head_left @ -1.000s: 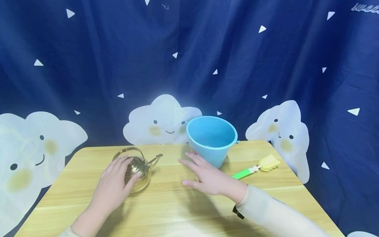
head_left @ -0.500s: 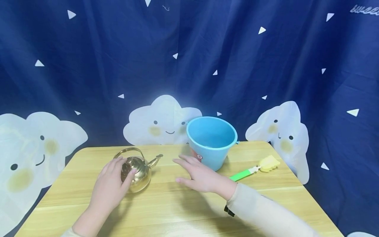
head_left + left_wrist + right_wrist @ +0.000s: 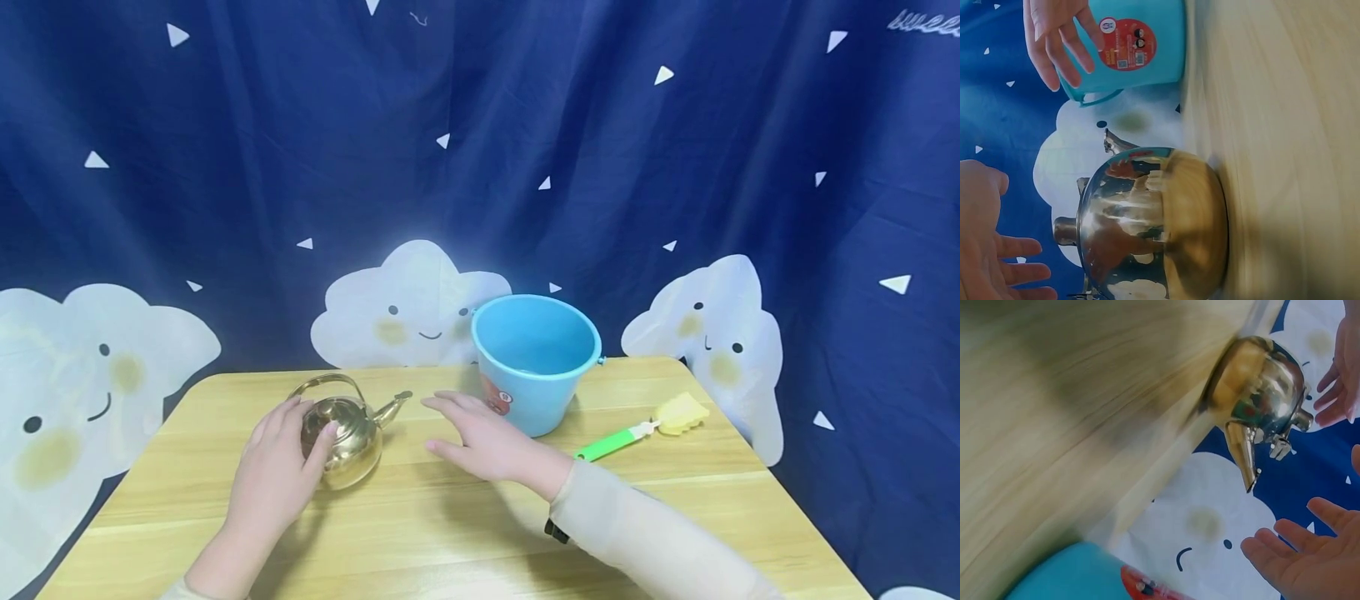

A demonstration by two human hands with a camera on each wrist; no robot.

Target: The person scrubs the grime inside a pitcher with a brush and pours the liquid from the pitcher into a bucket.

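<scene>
1. left hand [image 3: 273,467] hangs beside the kettle [image 3: 352,454], fingers loosely spread and thumb apart, holding nothing; both wrist views show a gap between its fingers and the metal.
2. right hand [image 3: 487,442] is empty too, fingers stretched out and thumb spread wide, near the tip of the spout [image 3: 390,410] and just in front of the bucket [image 3: 536,392].
3. kettle: upright on the left part of the table [image 3: 420,533], between the two hands, its spout pointing toward the bucket's side.
4. handling, as a guess: a thin, stiff metal shell, fairly light if empty; whether it holds anything cannot be seen. the mirror-smooth belly looks slippery and more likely to dent than break.
5. hold: the arched handle [image 3: 327,378] seems the surest place, or a palm on each side of the belly. the spout looks a poor grip, and the knob [image 3: 1065,231] might only lift the lid [image 3: 341,408].
6. around: the bucket stands upright to the right, a red sticker [image 3: 1125,56] on its wall; the brush [image 3: 641,430] lies beyond it, green grip toward the person.
</scene>
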